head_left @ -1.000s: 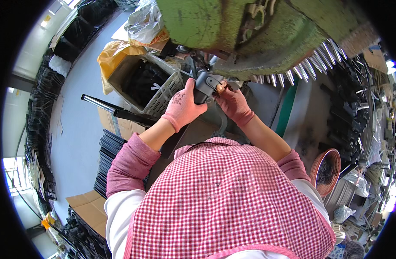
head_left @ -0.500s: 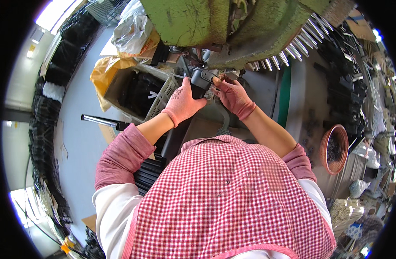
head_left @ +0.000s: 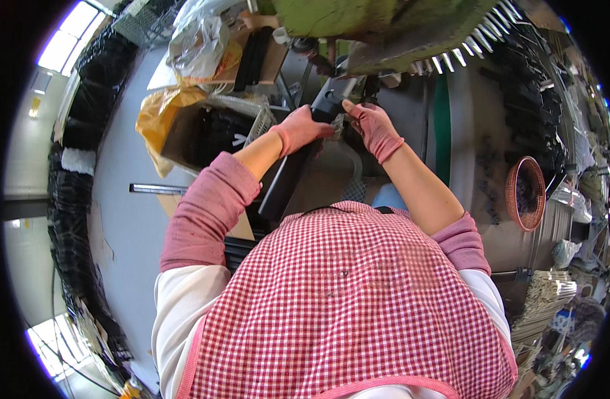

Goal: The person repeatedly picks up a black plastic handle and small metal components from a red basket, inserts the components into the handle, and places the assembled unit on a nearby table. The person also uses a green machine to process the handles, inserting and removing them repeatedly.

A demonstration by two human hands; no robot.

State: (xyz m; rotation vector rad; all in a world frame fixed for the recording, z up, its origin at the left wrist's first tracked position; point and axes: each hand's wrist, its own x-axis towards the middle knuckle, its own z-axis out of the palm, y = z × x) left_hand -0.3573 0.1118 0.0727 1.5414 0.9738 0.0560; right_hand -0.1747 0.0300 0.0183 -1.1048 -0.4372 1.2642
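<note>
Pink-gloved, my left hand (head_left: 298, 128) gripping a long black part (head_left: 304, 150), my right hand (head_left: 371, 126) pinching its upper end, both arms reaching forward under the green machine (head_left: 385, 26).

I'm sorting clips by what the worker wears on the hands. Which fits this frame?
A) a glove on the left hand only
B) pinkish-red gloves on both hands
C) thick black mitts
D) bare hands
B: both the left hand and the right hand are covered by pinkish-red gloves as they grip the long black part in front of the green machine.
</note>
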